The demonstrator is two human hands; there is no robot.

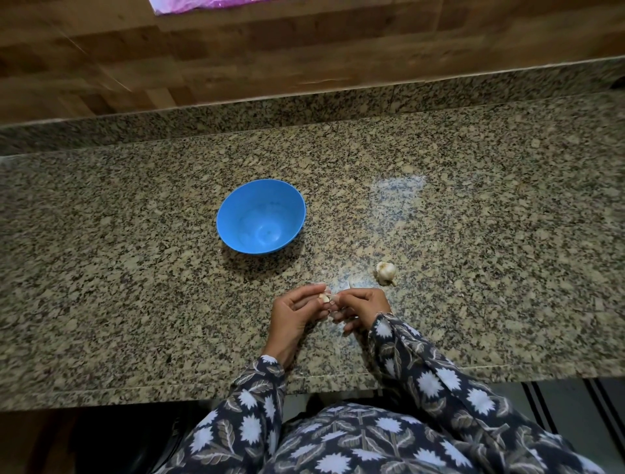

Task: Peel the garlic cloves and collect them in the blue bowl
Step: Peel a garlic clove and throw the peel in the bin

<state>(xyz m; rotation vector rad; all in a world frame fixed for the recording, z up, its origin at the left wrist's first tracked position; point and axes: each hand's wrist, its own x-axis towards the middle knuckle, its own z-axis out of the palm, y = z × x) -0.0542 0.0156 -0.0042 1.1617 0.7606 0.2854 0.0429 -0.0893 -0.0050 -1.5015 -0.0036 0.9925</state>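
A blue bowl (261,216) stands on the granite counter with nothing visible inside. Nearer to me, my left hand (293,314) and my right hand (360,306) meet over the counter and both pinch a small garlic clove (324,298) between their fingertips. A thin strip of papery skin (350,285) sticks up beside the right fingers. A garlic bulb (386,272) lies on the counter just right of and beyond my right hand. The fingers hide most of the clove.
The speckled granite counter (490,237) runs left to right, with a raised granite ledge and a wooden wall (236,50) behind it. Its front edge lies just under my forearms. Something pink (199,4) shows at the top edge.
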